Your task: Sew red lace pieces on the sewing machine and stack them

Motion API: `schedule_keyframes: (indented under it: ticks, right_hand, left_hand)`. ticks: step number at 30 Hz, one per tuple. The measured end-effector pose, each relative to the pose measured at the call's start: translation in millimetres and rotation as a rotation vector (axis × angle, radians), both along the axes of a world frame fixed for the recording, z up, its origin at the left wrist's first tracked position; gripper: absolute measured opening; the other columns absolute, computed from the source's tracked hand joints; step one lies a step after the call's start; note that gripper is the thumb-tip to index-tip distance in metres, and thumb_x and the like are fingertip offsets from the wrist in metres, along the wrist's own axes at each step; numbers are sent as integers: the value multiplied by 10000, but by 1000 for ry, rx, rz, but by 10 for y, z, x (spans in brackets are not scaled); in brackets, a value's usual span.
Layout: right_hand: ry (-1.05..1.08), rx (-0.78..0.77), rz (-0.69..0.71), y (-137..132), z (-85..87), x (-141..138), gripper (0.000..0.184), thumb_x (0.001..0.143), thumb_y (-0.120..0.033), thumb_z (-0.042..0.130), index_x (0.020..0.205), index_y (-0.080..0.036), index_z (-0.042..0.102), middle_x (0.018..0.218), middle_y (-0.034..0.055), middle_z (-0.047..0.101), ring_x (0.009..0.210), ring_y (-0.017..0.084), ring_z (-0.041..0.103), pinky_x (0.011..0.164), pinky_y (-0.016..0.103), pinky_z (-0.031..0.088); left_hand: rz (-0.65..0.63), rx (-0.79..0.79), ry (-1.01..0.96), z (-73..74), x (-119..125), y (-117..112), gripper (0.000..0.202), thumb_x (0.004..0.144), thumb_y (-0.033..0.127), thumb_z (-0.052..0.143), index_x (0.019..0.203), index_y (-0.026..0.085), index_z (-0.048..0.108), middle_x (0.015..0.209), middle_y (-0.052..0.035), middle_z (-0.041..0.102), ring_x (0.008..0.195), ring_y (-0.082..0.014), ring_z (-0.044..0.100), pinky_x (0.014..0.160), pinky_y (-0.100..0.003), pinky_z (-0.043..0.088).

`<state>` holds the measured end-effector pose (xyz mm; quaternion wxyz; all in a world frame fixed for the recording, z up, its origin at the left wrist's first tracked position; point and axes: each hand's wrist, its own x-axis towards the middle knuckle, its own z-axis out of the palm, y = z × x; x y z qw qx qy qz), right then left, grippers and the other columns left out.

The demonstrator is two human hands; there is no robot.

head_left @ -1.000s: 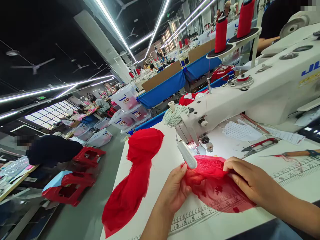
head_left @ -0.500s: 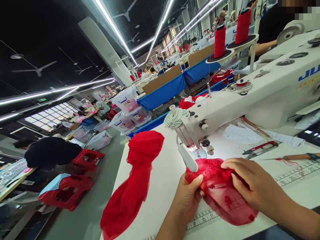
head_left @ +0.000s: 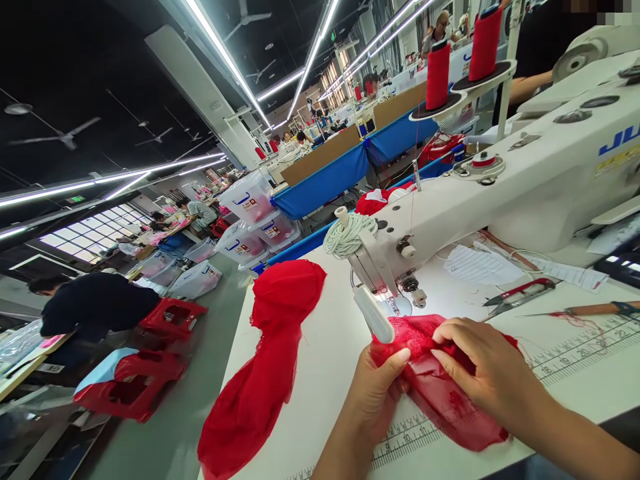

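Observation:
A sheer red lace fabric piece [head_left: 450, 400] lies in front of the sewing machine [head_left: 440, 213], over the ruler marks printed on the table. My left hand [head_left: 377, 387] pinches its left edge between thumb and fingers. On its upper right part, my right hand [head_left: 483, 367] grips a fold with thumb and fingertips. The fabric's far edge sits just before the presser foot [head_left: 397, 307], beside the white lever at the machine head. To the left, a long red fabric piece [head_left: 273, 360] with a rounded padded end rests on the table.
Red-handled thread snips [head_left: 523, 297] and a wooden-handled pointed tool [head_left: 590, 310] lie right of the needle area, near paper slips [head_left: 483, 265]. Red thread cones [head_left: 438, 77] stand behind the machine. Red stools [head_left: 133, 387] and clear bins [head_left: 247, 200] are beyond the table, with people working nearby.
My right hand has shifted slightly left toward my left hand, gathering the fabric, whose right side is now more folded. My left hand keeps its pinch in nearly the same place.

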<state>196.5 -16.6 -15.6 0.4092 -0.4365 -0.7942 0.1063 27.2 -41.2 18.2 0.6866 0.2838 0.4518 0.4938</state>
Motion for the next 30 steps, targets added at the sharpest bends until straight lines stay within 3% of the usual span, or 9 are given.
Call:
schedule_keyframes:
  ticks: [10, 19, 23, 26, 30]
  right_hand:
    - [56, -89, 17, -10, -18, -30, 83, 866, -204, 476, 918, -244, 526, 813, 6, 641, 726, 183, 617, 646, 321, 494]
    - [49, -103, -5, -4, -82, -35, 98, 899, -212, 432, 943, -243, 515, 856, 21, 638, 757, 191, 624, 662, 340, 515]
    - [41, -75, -4, 23, -69, -23, 98, 897, -206, 439, 927, -241, 525, 832, 17, 634, 735, 190, 621, 639, 333, 518]
    - [35, -2, -13, 18, -25, -18, 111, 903, -187, 436, 931, -234, 533, 843, 31, 632, 761, 192, 621, 653, 325, 522]
    - [31, 251, -67, -150, -42, -102, 181, 895, -261, 500, 1055, -195, 554, 988, 106, 633, 920, 242, 621, 770, 359, 528]
  left_hand:
    - [129, -54, -10, -35, 34, 16, 377, 636, 381, 823, 691, 133, 544, 567, 61, 418, 487, -26, 291, 444, -151, 246]
    - [162, -47, -43, -63, 33, 19, 363, 633, 369, 827, 704, 125, 569, 559, 59, 435, 492, -31, 330, 449, -144, 286]
    - [110, -9, -30, -52, 32, 0, 286, 699, 340, 787, 771, 115, 626, 616, 29, 508, 515, -35, 378, 482, -149, 324]
    - [70, 47, 2, -55, 29, 0, 232, 725, 298, 766, 816, 118, 651, 688, -2, 577, 550, -47, 438, 519, -157, 362]
    - [96, 46, 68, -72, 42, -5, 267, 733, 323, 748, 652, 115, 601, 531, 28, 510, 433, -28, 390, 436, -147, 314]
